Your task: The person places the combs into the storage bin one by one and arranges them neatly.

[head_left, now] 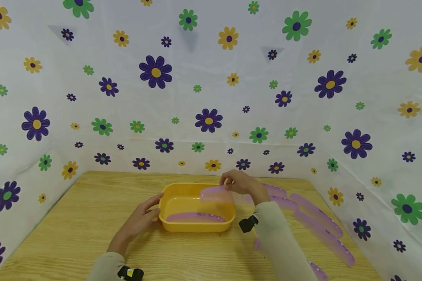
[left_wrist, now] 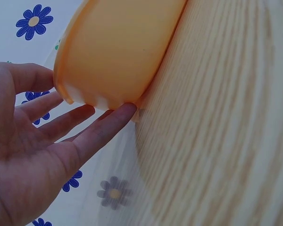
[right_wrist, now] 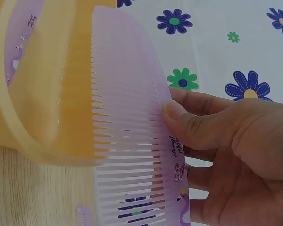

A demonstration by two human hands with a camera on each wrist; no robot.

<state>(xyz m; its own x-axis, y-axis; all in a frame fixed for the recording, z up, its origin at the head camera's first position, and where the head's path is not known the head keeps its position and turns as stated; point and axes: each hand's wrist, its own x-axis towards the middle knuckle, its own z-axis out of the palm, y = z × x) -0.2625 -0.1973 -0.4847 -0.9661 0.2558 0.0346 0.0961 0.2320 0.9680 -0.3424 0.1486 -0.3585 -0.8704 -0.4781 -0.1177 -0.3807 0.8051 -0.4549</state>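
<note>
Right hand [right_wrist: 240,146] pinches a comb [right_wrist: 134,77] by its spine.

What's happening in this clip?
A person's right hand pinches a translucent purple plastic comb above the right end of a yellow oblong plastic basin. The left hand touches the basin's opposite end. Another purple comb lies inside; more purple combs lie on the wood-grain tabletop, rightward.

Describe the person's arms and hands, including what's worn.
The left hand and right hand are bare, without visible gloves or rings. The left sleeve and right sleeve are pale cream, ending near the wrists. The left wrist device and right wrist device are black and blocky, the left with a yellow mark.
</note>
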